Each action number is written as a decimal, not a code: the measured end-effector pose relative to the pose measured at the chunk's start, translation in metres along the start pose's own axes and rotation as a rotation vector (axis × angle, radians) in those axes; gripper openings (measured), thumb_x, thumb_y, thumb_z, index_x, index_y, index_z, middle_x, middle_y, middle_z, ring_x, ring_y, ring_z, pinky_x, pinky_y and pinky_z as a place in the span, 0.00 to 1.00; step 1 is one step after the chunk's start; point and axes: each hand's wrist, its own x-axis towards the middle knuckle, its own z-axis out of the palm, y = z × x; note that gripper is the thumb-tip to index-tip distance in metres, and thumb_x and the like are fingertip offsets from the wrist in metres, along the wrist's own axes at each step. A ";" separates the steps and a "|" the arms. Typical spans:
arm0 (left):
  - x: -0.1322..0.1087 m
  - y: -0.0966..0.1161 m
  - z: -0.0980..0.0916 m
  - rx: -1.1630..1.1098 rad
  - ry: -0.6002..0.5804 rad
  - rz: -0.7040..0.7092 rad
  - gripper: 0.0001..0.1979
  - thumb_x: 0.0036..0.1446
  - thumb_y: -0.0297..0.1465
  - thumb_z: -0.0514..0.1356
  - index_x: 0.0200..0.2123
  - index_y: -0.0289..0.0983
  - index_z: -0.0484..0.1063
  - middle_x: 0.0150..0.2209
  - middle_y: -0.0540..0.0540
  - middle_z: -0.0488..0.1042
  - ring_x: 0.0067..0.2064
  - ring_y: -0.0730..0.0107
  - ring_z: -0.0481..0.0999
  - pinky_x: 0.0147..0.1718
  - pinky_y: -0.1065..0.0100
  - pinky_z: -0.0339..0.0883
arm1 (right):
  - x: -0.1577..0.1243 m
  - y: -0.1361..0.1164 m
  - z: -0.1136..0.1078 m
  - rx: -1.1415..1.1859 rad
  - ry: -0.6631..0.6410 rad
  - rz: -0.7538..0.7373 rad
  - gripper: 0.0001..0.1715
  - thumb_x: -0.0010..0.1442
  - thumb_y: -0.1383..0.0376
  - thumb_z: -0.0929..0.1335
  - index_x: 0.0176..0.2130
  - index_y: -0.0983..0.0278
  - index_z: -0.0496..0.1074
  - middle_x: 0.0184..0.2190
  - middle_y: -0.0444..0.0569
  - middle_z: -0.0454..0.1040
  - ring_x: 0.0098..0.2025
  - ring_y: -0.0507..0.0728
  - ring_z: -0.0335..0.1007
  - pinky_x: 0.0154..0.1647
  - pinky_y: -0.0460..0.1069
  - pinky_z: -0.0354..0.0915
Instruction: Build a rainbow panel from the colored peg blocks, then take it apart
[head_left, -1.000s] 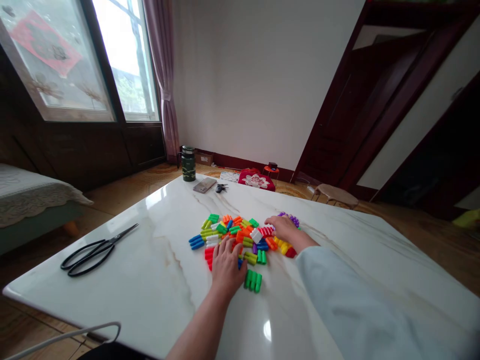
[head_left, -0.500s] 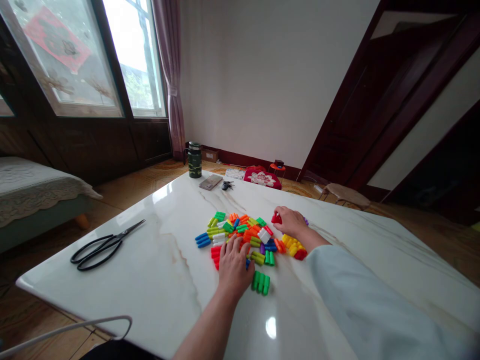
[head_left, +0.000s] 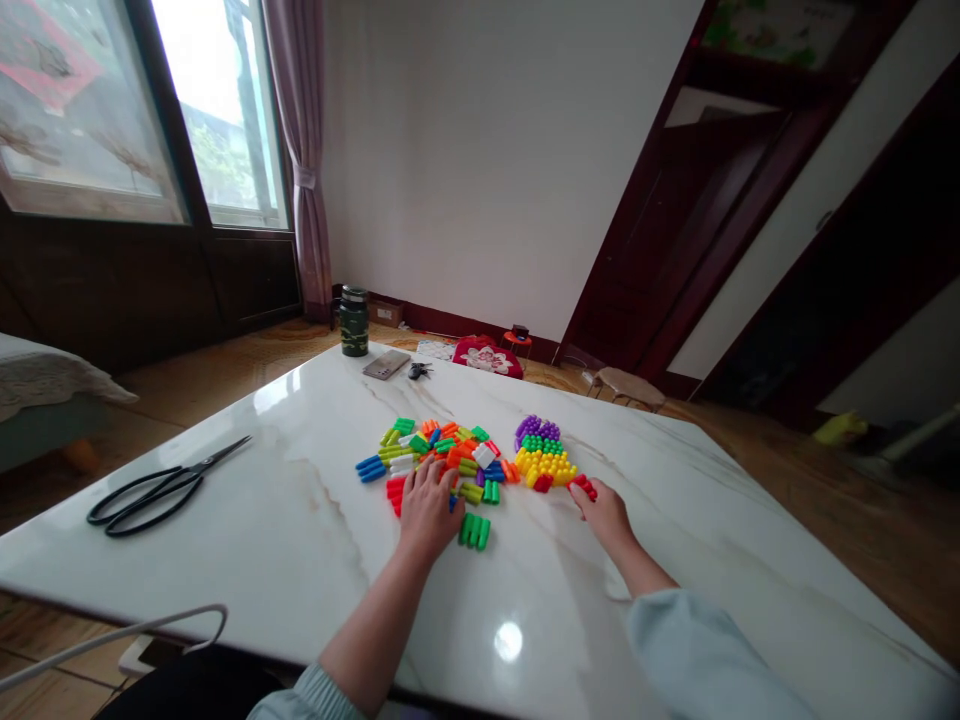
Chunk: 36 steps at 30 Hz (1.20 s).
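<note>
My left hand [head_left: 430, 510] lies on the near side of a pile of coloured plastic building blocks [head_left: 439, 443], its fingers apart and touching the pieces. A red building block [head_left: 582, 487] is pinched in my right hand [head_left: 606, 515], close to the near right corner of a joined block assembly [head_left: 546, 466]. That assembly has bands of purple, green and yellow, with a red piece at its near edge. A green block [head_left: 474, 532] lies by itself just right of my left hand. What lies under my left palm is partly hidden.
Black-handled scissors [head_left: 169, 487] rest on the left of the white marble-patterned table [head_left: 315, 560]. A camouflage bottle [head_left: 354, 322], a phone [head_left: 386, 364] and keys [head_left: 420, 370] are at the far corner. A cable [head_left: 112, 640] curves by the near left edge.
My right hand has come from the far side of the assembly to its near right corner, carrying the red block. The assembly now shows fully. My left hand stays on the pile; the view has turned right.
</note>
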 end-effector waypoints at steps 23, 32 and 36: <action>-0.007 0.010 -0.012 0.169 0.012 0.069 0.18 0.61 0.35 0.53 0.53 0.38 0.71 0.59 0.37 0.67 0.64 0.49 0.60 0.60 0.45 0.53 | -0.072 0.012 0.035 0.023 0.078 -0.177 0.18 0.58 0.59 0.61 0.46 0.60 0.69 0.45 0.52 0.75 0.43 0.60 0.74 0.42 0.52 0.69; -0.066 0.000 -0.046 0.129 -0.219 0.473 0.30 0.60 0.43 0.55 0.64 0.50 0.55 0.68 0.46 0.52 0.67 0.51 0.52 0.60 0.44 0.54 | -0.078 0.001 0.030 0.007 0.086 -0.167 0.27 0.59 0.51 0.63 0.55 0.57 0.63 0.46 0.51 0.71 0.39 0.58 0.74 0.34 0.51 0.70; -0.071 -0.002 -0.047 0.137 -0.259 0.477 0.35 0.59 0.46 0.55 0.67 0.50 0.47 0.68 0.46 0.51 0.67 0.48 0.52 0.61 0.44 0.52 | -0.066 -0.012 0.022 -0.111 0.074 -0.185 0.32 0.60 0.48 0.61 0.59 0.57 0.59 0.48 0.52 0.67 0.43 0.60 0.72 0.35 0.52 0.69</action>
